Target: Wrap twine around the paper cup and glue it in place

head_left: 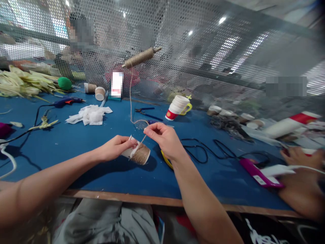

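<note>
My left hand (115, 147) grips a paper cup (137, 152) lying on its side, its lower half wrapped in brown twine. My right hand (164, 137) pinches the twine strand (130, 98) just above the cup. The strand runs up to a twine spool (141, 57) hung on the mesh screen. Both hands hover above the blue table (106, 176).
A stack of paper cups (177, 106), pliers (144, 110), white gauze (88, 114), a blue glue gun (67, 101) and dried leaves (22, 84) lie around. Black cables (203, 152) cross at right. Another person's hand (302, 157) rests by a pink tool (259, 173).
</note>
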`<state>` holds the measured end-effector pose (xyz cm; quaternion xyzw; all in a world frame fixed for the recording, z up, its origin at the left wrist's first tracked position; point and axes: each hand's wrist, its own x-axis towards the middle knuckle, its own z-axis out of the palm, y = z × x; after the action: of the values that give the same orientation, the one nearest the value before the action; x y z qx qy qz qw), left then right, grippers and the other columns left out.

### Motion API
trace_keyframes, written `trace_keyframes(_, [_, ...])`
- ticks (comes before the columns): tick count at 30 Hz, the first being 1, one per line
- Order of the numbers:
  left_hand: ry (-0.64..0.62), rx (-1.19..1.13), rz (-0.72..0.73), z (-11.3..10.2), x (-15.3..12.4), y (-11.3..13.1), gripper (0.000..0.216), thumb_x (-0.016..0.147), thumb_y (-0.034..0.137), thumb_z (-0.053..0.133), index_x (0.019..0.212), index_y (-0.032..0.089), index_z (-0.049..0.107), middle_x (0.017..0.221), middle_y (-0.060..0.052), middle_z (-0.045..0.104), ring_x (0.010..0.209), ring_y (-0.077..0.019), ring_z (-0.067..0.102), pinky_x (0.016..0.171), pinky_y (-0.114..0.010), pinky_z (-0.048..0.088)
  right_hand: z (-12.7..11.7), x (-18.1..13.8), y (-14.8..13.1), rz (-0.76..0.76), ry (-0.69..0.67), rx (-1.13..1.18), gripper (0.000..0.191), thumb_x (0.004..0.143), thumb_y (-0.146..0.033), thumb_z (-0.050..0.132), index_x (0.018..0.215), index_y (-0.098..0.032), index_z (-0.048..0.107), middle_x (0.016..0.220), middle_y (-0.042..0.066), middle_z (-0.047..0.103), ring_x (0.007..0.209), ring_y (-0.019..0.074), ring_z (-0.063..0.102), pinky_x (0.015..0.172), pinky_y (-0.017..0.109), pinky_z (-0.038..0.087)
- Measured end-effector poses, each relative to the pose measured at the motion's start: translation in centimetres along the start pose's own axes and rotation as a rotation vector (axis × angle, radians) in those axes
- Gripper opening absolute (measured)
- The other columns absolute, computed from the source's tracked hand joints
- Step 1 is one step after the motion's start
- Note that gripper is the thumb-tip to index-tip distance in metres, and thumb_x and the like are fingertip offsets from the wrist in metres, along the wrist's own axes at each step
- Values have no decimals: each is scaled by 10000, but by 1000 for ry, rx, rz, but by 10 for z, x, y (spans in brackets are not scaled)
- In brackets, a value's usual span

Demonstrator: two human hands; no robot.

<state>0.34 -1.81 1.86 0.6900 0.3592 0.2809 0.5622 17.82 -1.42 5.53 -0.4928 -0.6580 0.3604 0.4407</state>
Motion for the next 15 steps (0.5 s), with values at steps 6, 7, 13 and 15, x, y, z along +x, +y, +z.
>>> trace_keyframes(6, [-48, -2, 53, 1, -3, 1, 392, 797, 425, 376, 825, 98, 591, 758, -22, 562, 663, -111, 455, 621, -211, 354, 3, 2, 3, 47, -16, -21, 211, 647, -345, 605, 660, -143, 543, 633, -5, 535, 592, 91, 463, 620, 251, 390])
trace_keyframes(7, [-56, 1, 58, 1, -3, 1, 386, 799, 421, 375, 821, 100, 589, 762, -20, 561, 667, -111, 455, 629, -212, 356, 3, 2, 4, 48, -18, -32, 215, 650, -350, 599, 655, -142, 542, 633, -6, 533, 589, 90, 460, 618, 251, 386])
trace_keyframes(13, [-64, 21, 65, 1, -5, 3, 383, 806, 413, 359, 819, 99, 578, 689, 0, 520, 615, -94, 422, 590, -199, 343, 5, 2, 5, 58, -29, -79, 227, 653, -359, 593, 636, -142, 531, 608, -16, 512, 566, 88, 437, 588, 244, 362])
trace_keyframes(15, [-67, 42, 71, 1, -6, 5, 388, 807, 413, 355, 823, 92, 573, 668, 5, 498, 599, -89, 402, 571, -196, 332, 5, 2, 6, 66, -43, -87, 234, 653, -365, 594, 632, -141, 530, 597, -20, 503, 555, 86, 427, 571, 241, 353])
